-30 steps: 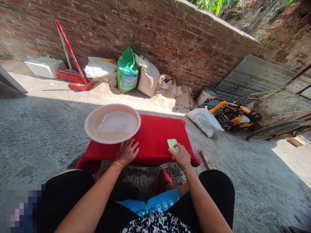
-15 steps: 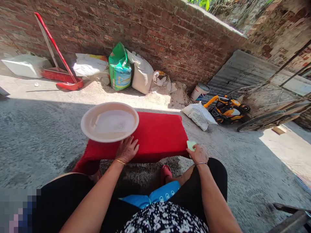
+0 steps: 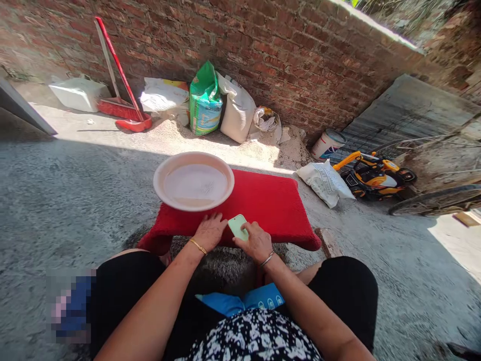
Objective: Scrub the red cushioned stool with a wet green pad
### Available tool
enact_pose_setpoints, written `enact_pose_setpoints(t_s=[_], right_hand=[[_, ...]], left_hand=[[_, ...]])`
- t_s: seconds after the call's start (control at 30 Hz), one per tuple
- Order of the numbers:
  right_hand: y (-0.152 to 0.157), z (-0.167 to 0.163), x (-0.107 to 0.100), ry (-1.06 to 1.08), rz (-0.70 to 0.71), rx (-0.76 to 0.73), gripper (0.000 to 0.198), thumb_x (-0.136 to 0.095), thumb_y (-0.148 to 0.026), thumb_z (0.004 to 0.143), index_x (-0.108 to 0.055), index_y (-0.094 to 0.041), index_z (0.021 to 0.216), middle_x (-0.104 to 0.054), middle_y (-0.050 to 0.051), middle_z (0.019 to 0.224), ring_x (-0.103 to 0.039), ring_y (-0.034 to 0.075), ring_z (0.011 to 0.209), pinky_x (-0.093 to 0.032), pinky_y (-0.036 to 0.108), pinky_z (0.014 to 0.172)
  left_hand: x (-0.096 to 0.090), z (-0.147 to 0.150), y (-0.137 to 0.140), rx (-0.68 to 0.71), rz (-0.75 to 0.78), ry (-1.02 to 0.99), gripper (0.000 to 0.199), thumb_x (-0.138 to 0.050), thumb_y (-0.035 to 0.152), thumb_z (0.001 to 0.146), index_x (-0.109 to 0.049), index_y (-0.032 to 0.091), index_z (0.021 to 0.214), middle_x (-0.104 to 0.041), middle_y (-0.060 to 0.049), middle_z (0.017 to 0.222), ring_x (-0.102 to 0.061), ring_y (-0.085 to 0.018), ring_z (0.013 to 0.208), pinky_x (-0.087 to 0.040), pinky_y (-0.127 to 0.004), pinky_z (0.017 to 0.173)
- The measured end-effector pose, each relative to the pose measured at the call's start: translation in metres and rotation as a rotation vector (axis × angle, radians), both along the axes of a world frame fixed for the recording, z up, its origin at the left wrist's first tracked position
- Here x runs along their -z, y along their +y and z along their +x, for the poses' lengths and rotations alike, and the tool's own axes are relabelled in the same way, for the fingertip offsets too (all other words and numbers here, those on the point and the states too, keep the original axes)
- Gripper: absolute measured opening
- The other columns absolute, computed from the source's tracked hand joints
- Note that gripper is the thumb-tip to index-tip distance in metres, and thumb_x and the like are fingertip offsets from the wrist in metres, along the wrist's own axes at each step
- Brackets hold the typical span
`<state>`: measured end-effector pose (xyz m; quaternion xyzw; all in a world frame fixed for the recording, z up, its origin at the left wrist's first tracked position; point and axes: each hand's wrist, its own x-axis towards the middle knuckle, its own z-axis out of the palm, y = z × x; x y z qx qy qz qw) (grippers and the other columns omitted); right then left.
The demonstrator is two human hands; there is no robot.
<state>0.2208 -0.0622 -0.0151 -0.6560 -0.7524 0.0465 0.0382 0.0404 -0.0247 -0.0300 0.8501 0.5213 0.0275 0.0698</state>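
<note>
A red cloth [image 3: 270, 200] with a knit-like surface is draped over a low bench in front of me. My left hand [image 3: 211, 231] lies on its near edge, palm down with fingers stretched, just below the basin. My right hand [image 3: 257, 241] grips a pale green, flat slab with rounded corners [image 3: 237, 225] between thumb and fingers. Whether it is soap or a plastic piece I cannot tell. The slab is over the cloth, close beside my left fingers. A wide, pale pink basin [image 3: 160, 183] with water in it stands on the cloth's left part.
Along the brick wall stand a red broom and dustpan [image 3: 135, 124], a white box [image 3: 80, 95], a green bag [image 3: 206, 108], several sacks and a bucket [image 3: 328, 144]. A white bag [image 3: 325, 183] and a yellow toy excavator [image 3: 376, 175] lie at right. Someone partly blurred is at lower left.
My right hand has brought the green slab leftward from the cloth's right end to beside my left hand. The view has turned slightly left; my left hand still rests on the cloth.
</note>
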Motion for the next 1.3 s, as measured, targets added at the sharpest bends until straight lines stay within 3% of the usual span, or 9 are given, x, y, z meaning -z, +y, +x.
enact_pose_setpoints(t_s=[0.1, 0.27, 0.37, 0.53, 0.7, 0.8, 1.03, 1.13, 1.3], right_hand=[[0.001, 0.015, 0.001, -0.063, -0.036, 0.016, 0.042, -0.060, -0.058, 0.077, -0.057, -0.028, 0.106, -0.059, 0.003, 0.097, -0.060, 0.017, 0.088, -0.039, 0.025, 0.067], [-0.003, 0.087, -0.010, -0.184, -0.134, 0.285, 0.041, -0.051, -0.059, 0.083, -0.054, -0.025, 0.106, -0.059, 0.004, 0.099, -0.062, 0.021, 0.087, -0.038, 0.027, 0.062], [-0.006, 0.097, -0.018, -0.209, -0.140, 0.362, 0.043, -0.049, -0.061, 0.083, -0.054, -0.025, 0.105, -0.059, 0.005, 0.101, -0.063, 0.022, 0.086, -0.037, 0.027, 0.060], [-0.003, 0.021, -0.018, -0.084, -0.087, 0.079, 0.040, -0.053, -0.060, 0.081, -0.056, -0.026, 0.101, -0.060, 0.002, 0.094, -0.062, 0.018, 0.084, -0.036, 0.025, 0.059], [0.010, -0.061, -0.009, -0.059, -0.088, -0.187, 0.042, -0.054, -0.062, 0.080, -0.057, -0.028, 0.105, -0.061, 0.003, 0.097, -0.061, 0.017, 0.086, -0.038, 0.024, 0.062], [0.017, -0.052, -0.008, -0.126, -0.133, -0.144, 0.043, -0.053, -0.061, 0.081, -0.055, -0.027, 0.108, -0.061, 0.004, 0.099, -0.062, 0.019, 0.087, -0.040, 0.026, 0.063], [0.018, 0.030, -0.028, -0.330, -0.168, 0.160, 0.042, -0.051, -0.060, 0.082, -0.055, -0.025, 0.106, -0.061, 0.007, 0.099, -0.064, 0.022, 0.086, -0.041, 0.029, 0.063], [0.014, 0.009, -0.032, -0.269, -0.114, 0.046, 0.042, -0.052, -0.061, 0.081, -0.056, -0.026, 0.103, -0.061, 0.005, 0.097, -0.062, 0.021, 0.085, -0.038, 0.026, 0.062], [0.019, -0.067, -0.021, -0.128, -0.082, -0.284, 0.043, -0.056, -0.061, 0.079, -0.059, -0.027, 0.105, -0.061, 0.004, 0.096, -0.060, 0.018, 0.085, -0.038, 0.025, 0.067]], left_hand=[[-0.013, -0.007, -0.006, -0.023, -0.056, 0.001, 0.037, -0.034, 0.011, 0.089, -0.063, 0.023, 0.109, -0.059, -0.012, 0.120, -0.055, -0.026, 0.111, -0.043, -0.045, 0.092], [-0.027, -0.024, -0.013, -0.074, -0.130, 0.000, 0.035, -0.037, 0.010, 0.088, -0.064, 0.022, 0.106, -0.062, -0.011, 0.113, -0.059, -0.024, 0.105, -0.044, -0.042, 0.088], [-0.038, -0.041, -0.016, -0.151, -0.183, 0.065, 0.034, -0.035, 0.012, 0.089, -0.065, 0.018, 0.105, -0.064, -0.013, 0.109, -0.062, -0.026, 0.099, -0.046, -0.041, 0.082], [-0.051, -0.074, -0.016, -0.369, -0.237, 0.159, 0.034, -0.037, 0.016, 0.089, -0.068, 0.012, 0.101, -0.067, -0.017, 0.101, -0.064, -0.030, 0.098, -0.046, -0.041, 0.080], [-0.049, -0.093, -0.008, -0.493, -0.229, 0.168, 0.031, -0.044, 0.020, 0.086, -0.069, 0.009, 0.101, -0.066, -0.022, 0.105, -0.062, -0.033, 0.101, -0.047, -0.043, 0.080], [-0.047, -0.096, -0.005, -0.531, -0.241, 0.151, 0.031, -0.046, 0.023, 0.085, -0.070, 0.011, 0.100, -0.065, -0.021, 0.107, -0.062, -0.032, 0.101, -0.047, -0.044, 0.081], [-0.047, -0.099, -0.007, -0.538, -0.260, 0.112, 0.030, -0.050, 0.029, 0.084, -0.069, 0.014, 0.102, -0.064, -0.019, 0.107, -0.060, -0.030, 0.103, -0.045, -0.043, 0.083], [-0.045, -0.101, -0.008, -0.515, -0.260, 0.119, 0.031, -0.051, 0.031, 0.085, -0.068, 0.014, 0.103, -0.064, -0.018, 0.108, -0.060, -0.030, 0.103, -0.045, -0.043, 0.083], [-0.042, -0.102, -0.005, -0.511, -0.257, 0.135, 0.032, -0.049, 0.030, 0.085, -0.069, 0.013, 0.103, -0.064, -0.019, 0.109, -0.060, -0.030, 0.103, -0.046, -0.042, 0.082]])
